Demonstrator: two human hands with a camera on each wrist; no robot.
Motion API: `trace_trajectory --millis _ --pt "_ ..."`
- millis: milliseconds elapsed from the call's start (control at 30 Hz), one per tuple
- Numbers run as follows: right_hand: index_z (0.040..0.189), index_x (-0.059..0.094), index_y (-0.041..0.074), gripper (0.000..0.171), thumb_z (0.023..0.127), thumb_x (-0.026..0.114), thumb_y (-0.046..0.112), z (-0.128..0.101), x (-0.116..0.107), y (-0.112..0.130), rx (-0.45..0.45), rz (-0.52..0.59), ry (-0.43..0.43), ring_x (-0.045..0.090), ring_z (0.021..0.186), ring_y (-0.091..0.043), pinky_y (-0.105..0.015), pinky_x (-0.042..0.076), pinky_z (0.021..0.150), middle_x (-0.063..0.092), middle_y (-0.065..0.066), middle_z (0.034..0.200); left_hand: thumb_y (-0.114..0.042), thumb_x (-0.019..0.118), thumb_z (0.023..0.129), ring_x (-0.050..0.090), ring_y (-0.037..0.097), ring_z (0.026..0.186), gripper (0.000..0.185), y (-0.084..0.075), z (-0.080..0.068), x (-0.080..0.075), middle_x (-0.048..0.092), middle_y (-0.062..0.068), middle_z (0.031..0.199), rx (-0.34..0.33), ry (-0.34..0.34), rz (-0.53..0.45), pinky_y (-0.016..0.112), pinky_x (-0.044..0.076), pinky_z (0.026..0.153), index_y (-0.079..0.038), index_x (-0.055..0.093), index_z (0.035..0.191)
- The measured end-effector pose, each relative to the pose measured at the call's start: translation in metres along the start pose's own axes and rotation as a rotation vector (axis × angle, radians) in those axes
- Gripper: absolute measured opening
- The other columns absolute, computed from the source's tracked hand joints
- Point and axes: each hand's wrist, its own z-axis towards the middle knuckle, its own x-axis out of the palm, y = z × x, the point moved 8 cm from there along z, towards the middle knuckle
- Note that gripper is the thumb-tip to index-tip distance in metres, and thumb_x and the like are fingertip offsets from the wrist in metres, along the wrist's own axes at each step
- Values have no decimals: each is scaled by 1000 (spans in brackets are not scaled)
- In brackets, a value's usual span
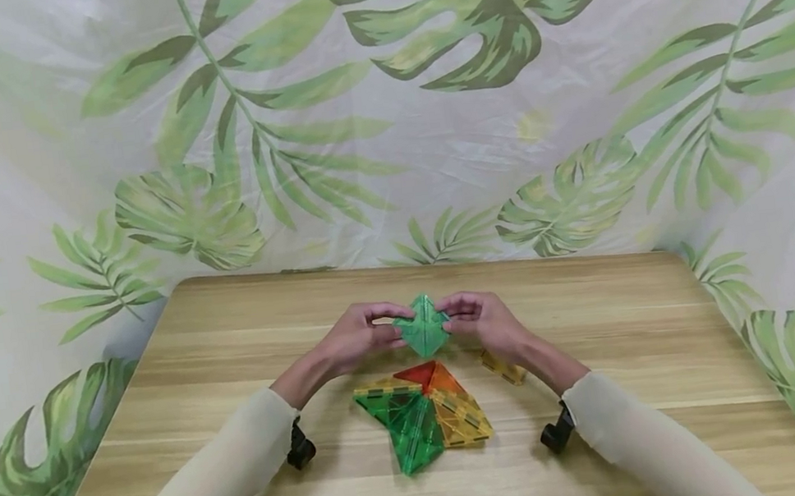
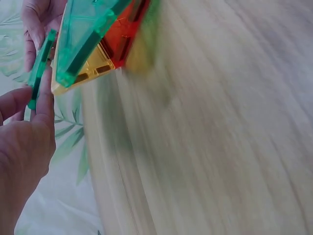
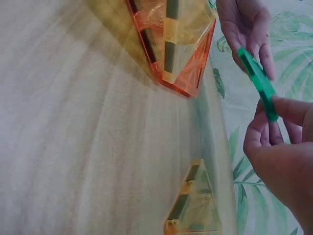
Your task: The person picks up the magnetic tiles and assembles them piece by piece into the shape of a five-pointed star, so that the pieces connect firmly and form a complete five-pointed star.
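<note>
Between both hands, a pair of green translucent magnetic tiles (image 1: 423, 327) is held up, forming a diamond with a seam down its middle. My left hand (image 1: 358, 337) pinches its left corner between thumb and fingers. At the opposite corner, my right hand (image 1: 487, 325) grips it the same way; the right wrist view shows the green tile edge (image 3: 259, 85) between thumb and fingers. Just nearer to me on the table stands a built shape of magnetic tiles (image 1: 415, 428), with green, yellow, orange and red triangles joined in a pointed, star-like form.
A loose yellow magnetic tile (image 1: 503, 367) lies on the wooden table (image 1: 630, 319), partly behind the right wrist. Leaf-patterned cloth (image 1: 445, 151) hangs behind the table's far edge and down its sides.
</note>
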Motion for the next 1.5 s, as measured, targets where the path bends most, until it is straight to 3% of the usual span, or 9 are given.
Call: trace_trajectory --millis 167,300,833,1200,1500 --pt "130 68 -3 33 97 71 -4 3 6 0 27 2 76 71 106 -19 -40 61 95 73 -12 119 8 62 101 75 28 106 33 6 -6 -4 66 23 135 -8 18 -61 57 54 104 7 67 133" --pt "129 66 -6 33 96 70 -5 7 13 -4 31 34 125 71 103 -18 -34 62 91 73 -11 116 7 66 99 75 33 105 32 13 -11 -6 70 20 127 -22 16 -66 58 55 103 7 69 131" --pt "123 65 -11 28 94 64 -15 13 34 -21 74 147 182 68 93 -13 -22 57 79 72 -3 103 6 70 96 76 32 102 34 32 -23 -8 70 18 121 -83 15 -76 46 60 97 5 69 130" --pt "123 68 -6 29 95 72 -5 13 39 -23 75 3 175 68 102 -18 -26 59 85 72 -9 112 9 68 95 74 26 96 30 41 -24 -9 73 16 112 -67 10 -27 41 63 91 7 70 124" --pt "125 68 -5 29 96 70 -3 11 44 -22 6 -137 210 69 109 -22 -28 60 92 72 -17 119 8 70 94 73 22 100 24 42 -23 -6 75 18 112 -42 14 100 33 62 90 7 71 119"
